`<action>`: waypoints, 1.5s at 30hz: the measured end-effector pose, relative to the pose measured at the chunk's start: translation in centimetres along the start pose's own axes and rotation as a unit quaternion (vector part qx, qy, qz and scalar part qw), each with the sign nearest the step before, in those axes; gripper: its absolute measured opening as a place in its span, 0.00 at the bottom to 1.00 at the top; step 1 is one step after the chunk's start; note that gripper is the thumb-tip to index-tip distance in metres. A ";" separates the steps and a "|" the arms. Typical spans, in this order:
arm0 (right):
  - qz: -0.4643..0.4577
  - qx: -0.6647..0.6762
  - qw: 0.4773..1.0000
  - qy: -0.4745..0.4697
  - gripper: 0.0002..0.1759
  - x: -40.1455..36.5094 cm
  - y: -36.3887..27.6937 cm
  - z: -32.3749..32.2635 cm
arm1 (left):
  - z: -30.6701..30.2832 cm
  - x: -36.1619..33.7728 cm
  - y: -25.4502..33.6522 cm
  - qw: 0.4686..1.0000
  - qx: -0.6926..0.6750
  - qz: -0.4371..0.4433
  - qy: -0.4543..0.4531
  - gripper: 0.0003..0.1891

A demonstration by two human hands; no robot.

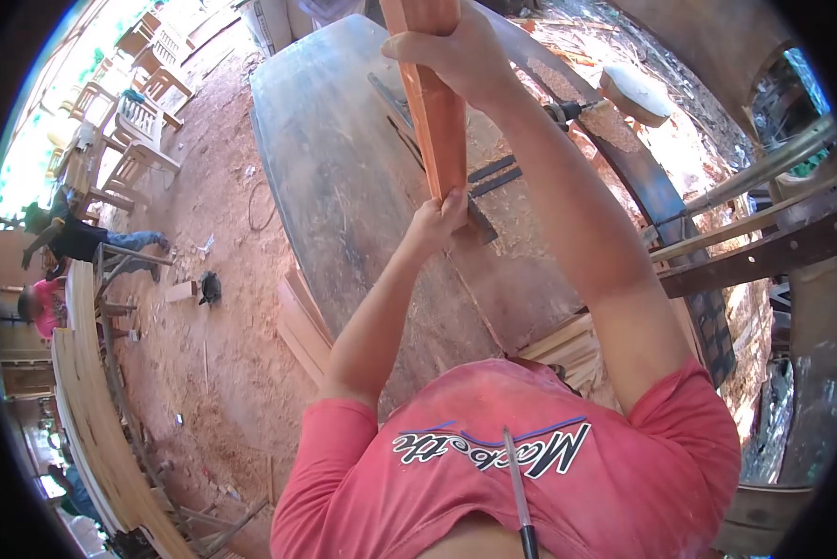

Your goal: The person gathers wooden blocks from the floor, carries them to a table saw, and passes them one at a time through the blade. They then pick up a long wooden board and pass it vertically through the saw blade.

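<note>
A long reddish wooden beam [434,121] is held up over a large grey worktable [344,224], and its far end runs out of the top of the view. My left hand [434,224] grips the beam's near end, with the thumb on its side. Farther up, my right hand [456,56] is wrapped around the beam, its thumb across the left edge. Dark flat metal bars [495,174] lie on the table beneath and beside the beam.
Wooden chairs [144,130] stand at the upper left, near two people [74,233]. Long planks [92,401] rest at the left. Reddish boards [302,321] lean by the table's left edge. A drill-like tool [560,112] and a wood block [635,93] lie at the upper right.
</note>
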State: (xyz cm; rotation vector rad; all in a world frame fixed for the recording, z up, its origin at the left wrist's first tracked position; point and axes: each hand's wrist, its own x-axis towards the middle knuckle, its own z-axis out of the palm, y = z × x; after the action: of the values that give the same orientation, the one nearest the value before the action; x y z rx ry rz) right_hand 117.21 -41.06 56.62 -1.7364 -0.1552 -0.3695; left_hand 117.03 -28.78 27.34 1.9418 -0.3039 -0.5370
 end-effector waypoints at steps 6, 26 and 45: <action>-0.138 -0.027 0.990 0.029 0.30 -1.5 6.6 0.7 | -0.6 -0.5 1.0 0.996 -0.051 -0.021 -0.063 0.38; -0.120 -0.014 0.989 0.091 0.17 -0.6 11.2 3.1 | -0.2 2.8 -0.2 0.992 -0.116 0.026 0.033 0.33; -0.125 0.000 0.986 0.114 0.22 2.1 12.1 4.1 | -2.1 4.1 1.5 0.989 -0.139 0.035 0.040 0.30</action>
State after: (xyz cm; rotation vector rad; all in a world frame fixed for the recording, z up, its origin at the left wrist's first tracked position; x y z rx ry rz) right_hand 123.51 -39.66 45.41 -1.6634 -0.2077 -0.7483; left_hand 121.67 -29.52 28.49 1.6711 -0.2316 -0.4311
